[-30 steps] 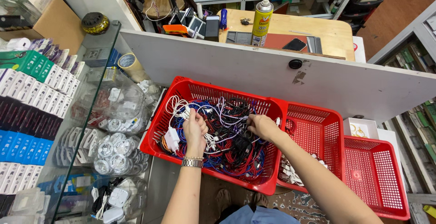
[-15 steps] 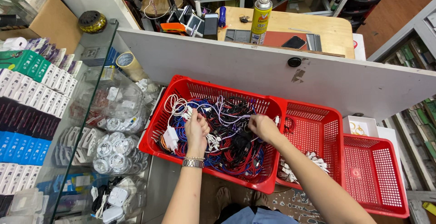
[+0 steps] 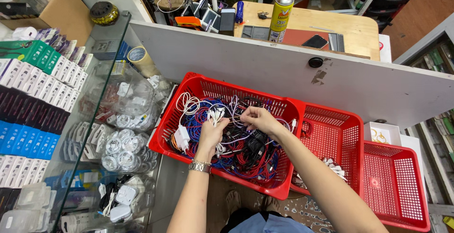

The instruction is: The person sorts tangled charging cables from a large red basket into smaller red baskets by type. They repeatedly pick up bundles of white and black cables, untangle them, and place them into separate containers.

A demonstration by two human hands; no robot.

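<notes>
Our left hand (image 3: pixel 211 136), a metal watch (image 3: pixel 199 167) at its wrist, is clenched around a bunch of white cables (image 3: pixel 216 116), their ends standing up above the fist; our right hand (image 3: pixel 257 118) pinches a thin cable between fingertips just beside that bunch, the two hands nearly touching; both hover over the tangle of red, blue, black and white cables (image 3: pixel 236 152) filling the large red basket (image 3: pixel 198 84); a white charger plug (image 3: pixel 181 135) lies at the tangle's left edge; to the right, touching, stands a second red basket (image 3: pixel 340 119) holding a few white pieces, then a third red basket (image 3: pixel 402 157); left of the baskets, a glass case (image 3: pixel 94 48) shows bagged white cables and rows of boxes; beyond a white panel (image 3: pixel 359 81), a wooden bench (image 3: pixel 354 30) carries a yellow spray can (image 3: pixel 282 15).
</notes>
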